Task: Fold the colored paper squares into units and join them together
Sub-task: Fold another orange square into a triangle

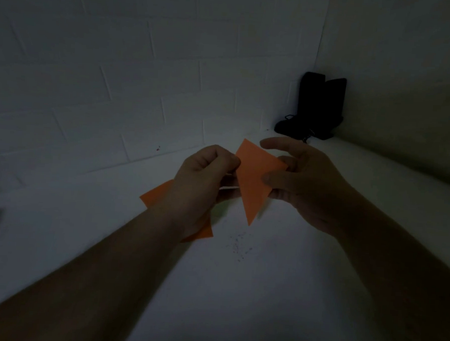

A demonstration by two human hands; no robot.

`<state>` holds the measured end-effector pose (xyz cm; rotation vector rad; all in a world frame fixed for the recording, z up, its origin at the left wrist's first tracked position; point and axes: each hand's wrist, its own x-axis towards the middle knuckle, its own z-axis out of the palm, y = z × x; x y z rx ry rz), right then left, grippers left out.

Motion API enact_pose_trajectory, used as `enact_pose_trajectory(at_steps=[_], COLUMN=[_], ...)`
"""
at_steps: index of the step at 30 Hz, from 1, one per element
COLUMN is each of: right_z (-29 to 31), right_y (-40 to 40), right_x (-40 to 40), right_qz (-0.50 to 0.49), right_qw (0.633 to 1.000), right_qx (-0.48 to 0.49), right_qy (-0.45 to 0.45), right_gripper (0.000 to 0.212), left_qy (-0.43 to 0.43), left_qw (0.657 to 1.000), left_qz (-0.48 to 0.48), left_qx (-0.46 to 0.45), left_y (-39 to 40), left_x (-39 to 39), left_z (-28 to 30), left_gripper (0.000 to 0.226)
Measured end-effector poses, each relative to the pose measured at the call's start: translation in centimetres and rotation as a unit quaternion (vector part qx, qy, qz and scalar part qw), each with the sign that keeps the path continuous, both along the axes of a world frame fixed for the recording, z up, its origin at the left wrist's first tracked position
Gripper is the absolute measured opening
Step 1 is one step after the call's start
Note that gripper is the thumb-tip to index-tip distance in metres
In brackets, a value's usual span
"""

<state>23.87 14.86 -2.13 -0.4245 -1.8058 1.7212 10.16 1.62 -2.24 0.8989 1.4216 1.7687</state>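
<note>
Nearest my camera, two bare forearms reach in from the bottom corners and meet over a pale counter (238, 288). The light is very low, so I read the surface only as white and smooth, with a small scatter of dark specks (239, 245) just below the hands.

My left hand (205, 177) is curled, its fingertips pinching the left edge of an orange folded paper (254, 182), a kite-like piece held in the air with its long point aimed down. My right hand (301, 179) holds the paper's right side: the thumb lies on its face and fingers curl behind, while the index finger arches free above. A second orange sheet (155, 195) lies flat on the counter, partly hidden under the left wrist.

Behind the counter runs a wall of white painted blocks (119, 73); it meets a plain side wall (406, 75) on the right. In that corner stands a dark object (318, 107) I cannot identify.
</note>
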Motion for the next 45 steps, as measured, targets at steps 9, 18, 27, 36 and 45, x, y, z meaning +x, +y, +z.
enact_pose_trajectory(at_steps=[9,18,27,36,45], right_z=[0.7,0.6,0.7,0.9,0.9], right_y=[0.5,-0.3,-0.7,-0.7,-0.8], right_x=[0.6,0.4,0.2,0.3,0.4], right_qz=[-0.034,-0.128,-0.071,-0.022,-0.032], right_qw=[0.999,0.963,0.984,0.996,0.995], right_qx=[-0.006,0.239,0.164,0.078,0.091], right_qy=[0.039,-0.007,0.002,0.026,0.041], right_gripper=[0.041,0.022,0.032,0.038,0.025], left_qy=[0.111,0.128,0.175,0.210,0.172], left_qw=[0.993,0.988,0.973,0.966,0.977], left_qz=[0.036,0.064,0.100,0.099,0.045], left_qx=[0.020,0.064,0.113,0.116,0.122], left_y=[-0.1,0.2,-0.2,0.0,-0.2], left_x=[-0.1,-0.3,-0.3,-0.8,-0.1], left_z=[-0.6,-0.9,-0.4,-0.8,-0.4], left_gripper=[0.005,0.005,0.017,0.017,0.011])
